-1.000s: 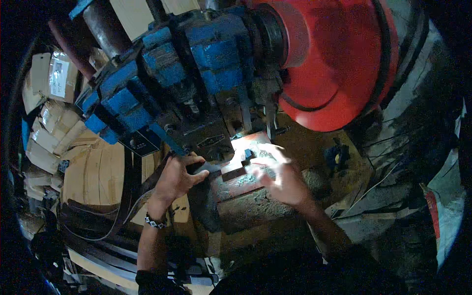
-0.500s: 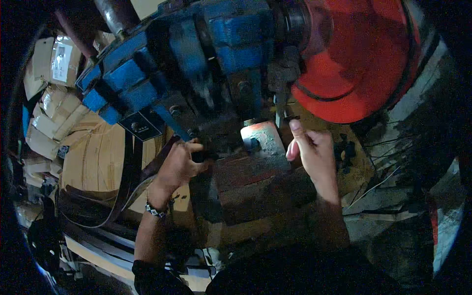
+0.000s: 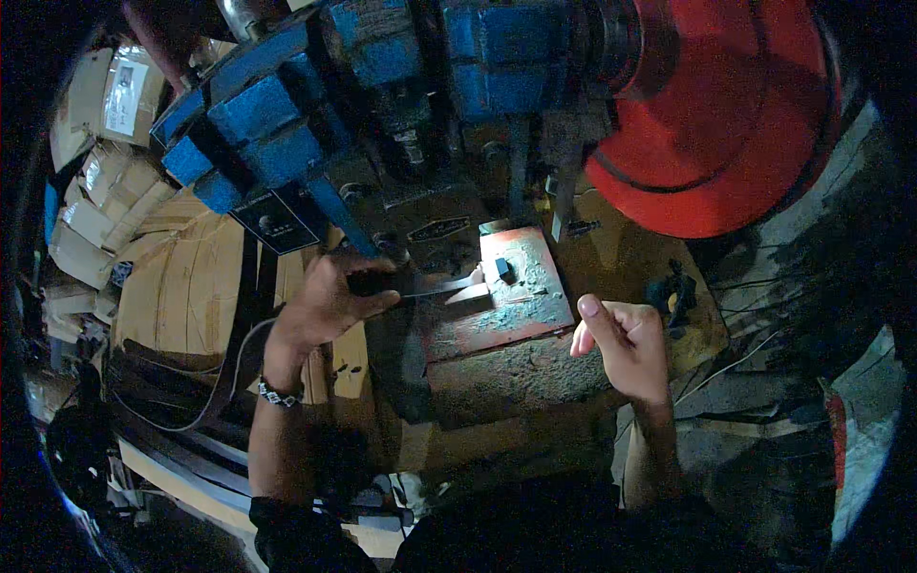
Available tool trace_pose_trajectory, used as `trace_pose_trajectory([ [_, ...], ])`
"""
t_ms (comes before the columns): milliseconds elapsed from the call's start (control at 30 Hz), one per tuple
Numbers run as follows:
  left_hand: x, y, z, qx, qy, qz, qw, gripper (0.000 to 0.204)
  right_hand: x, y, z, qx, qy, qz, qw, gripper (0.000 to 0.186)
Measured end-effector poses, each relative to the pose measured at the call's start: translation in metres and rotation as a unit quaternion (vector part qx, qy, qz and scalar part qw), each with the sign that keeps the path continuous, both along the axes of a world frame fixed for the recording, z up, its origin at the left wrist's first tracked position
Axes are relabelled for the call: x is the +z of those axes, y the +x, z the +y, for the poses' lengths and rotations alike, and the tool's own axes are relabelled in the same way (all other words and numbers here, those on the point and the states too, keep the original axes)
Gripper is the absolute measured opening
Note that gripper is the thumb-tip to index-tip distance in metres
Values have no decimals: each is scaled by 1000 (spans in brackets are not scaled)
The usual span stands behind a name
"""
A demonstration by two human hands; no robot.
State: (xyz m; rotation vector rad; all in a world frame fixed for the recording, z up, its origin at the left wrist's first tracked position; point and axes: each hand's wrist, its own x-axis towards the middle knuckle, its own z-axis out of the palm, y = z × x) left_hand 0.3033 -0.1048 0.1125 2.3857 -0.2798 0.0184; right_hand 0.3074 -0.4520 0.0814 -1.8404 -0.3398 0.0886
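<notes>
My left hand point(image 3: 327, 298) is closed on a thin metal strip point(image 3: 432, 290) that reaches rightward to a small pale angled block point(image 3: 468, 293) under the blue machine point(image 3: 501, 72). The block rests on a worn, lit plate point(image 3: 523, 311) with chipped red paint, beside a small dark cube-shaped piece point(image 3: 501, 269). My right hand point(image 3: 621, 344) hovers just off the plate's right edge, fingers curled and thumb raised, with nothing visible in it.
A large red wheel point(image 3: 726, 124) overhangs on the right. Cardboard boxes point(image 3: 105, 191) are piled at the left, and a pale cable point(image 3: 205, 415) hangs there. A dark object point(image 3: 678, 296) lies right of the plate, and a sack point(image 3: 860, 411) lies at the far right.
My right hand has moved off the lit plate to its right and curled its fingers. My left hand still grips the strip. The machine sits higher and further right in the view.
</notes>
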Motion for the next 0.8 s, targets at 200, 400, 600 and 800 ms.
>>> trace_pose_trajectory([
  [200, 27, -37, 14, 17, 38, -15, 999, 33, 5, -18, 3, 60, -21, 0, 998, 42],
  [400, 36, -98, -36, 21, 35, -76, 996, 43, 4, -38, 16, 154, 50, 48, 986, 10],
  [600, 25, -135, -57, 58, 32, -122, 990, 54, 17, -49, 28, 150, 118, 48, 981, 16],
  [800, 13, -147, -66, 75, 4, -133, 988, 52, 24, -62, 21, 143, 173, 25, 974, 23],
])
